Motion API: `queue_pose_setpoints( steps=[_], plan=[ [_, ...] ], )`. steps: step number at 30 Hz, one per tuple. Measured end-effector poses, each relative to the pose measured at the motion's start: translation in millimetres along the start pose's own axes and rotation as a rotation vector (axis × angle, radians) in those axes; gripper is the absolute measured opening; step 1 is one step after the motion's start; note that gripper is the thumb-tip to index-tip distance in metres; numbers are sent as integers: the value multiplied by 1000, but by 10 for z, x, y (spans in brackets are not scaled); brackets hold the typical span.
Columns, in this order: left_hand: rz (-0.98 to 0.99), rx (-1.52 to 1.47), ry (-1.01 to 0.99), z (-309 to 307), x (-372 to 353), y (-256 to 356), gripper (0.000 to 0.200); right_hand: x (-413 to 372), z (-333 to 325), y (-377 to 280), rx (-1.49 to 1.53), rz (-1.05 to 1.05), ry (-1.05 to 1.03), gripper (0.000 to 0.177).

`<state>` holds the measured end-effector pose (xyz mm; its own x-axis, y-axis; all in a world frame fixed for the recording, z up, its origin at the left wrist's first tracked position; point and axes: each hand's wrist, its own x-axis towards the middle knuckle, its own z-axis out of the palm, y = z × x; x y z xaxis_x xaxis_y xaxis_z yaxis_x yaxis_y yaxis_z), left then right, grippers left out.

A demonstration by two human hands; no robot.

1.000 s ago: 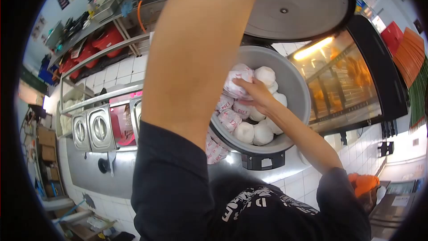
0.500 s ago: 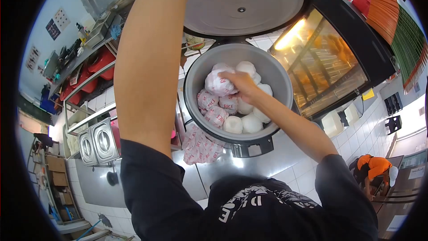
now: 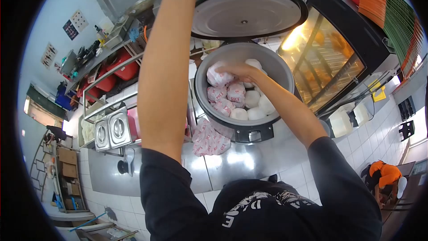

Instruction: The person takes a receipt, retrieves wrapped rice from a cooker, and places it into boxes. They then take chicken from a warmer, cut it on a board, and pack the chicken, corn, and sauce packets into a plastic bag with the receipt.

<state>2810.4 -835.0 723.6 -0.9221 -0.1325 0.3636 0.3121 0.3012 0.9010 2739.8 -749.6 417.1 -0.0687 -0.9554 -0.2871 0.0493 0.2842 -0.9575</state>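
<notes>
Wrapped bundle [image 3: 217,76], rounded, crinkled, in right hand [image 3: 243,71]; round grey pot [image 3: 281,72] around

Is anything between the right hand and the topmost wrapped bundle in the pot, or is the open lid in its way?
Nothing visible is: the right hand is already at the wrapped bundle. The lid stands open beyond the pot, off its mouth.

Pot's near rim [image 3: 240,124] seems passable; lid [image 3: 247,13] blocks behind.
</notes>
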Motion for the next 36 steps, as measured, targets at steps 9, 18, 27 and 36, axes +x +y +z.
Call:
queue_pose_setpoints(
  steps=[9,18,27,36],
  plan=[
    [16,24,-42,-20,35,-38,41,265,-50,163,-326,116,-98,69],
    [-2,50,-70,0,-45,-7,45,315,-254,156,-828,-20,-206,77],
    [-14,172,-29,3,-84,-13,62,374,23,229,-1136,-332,-231,74],
    [-48,128,85,401,-580,-32,66,-1316,-15,-51,-286,-293,-33,60]
  ],
)
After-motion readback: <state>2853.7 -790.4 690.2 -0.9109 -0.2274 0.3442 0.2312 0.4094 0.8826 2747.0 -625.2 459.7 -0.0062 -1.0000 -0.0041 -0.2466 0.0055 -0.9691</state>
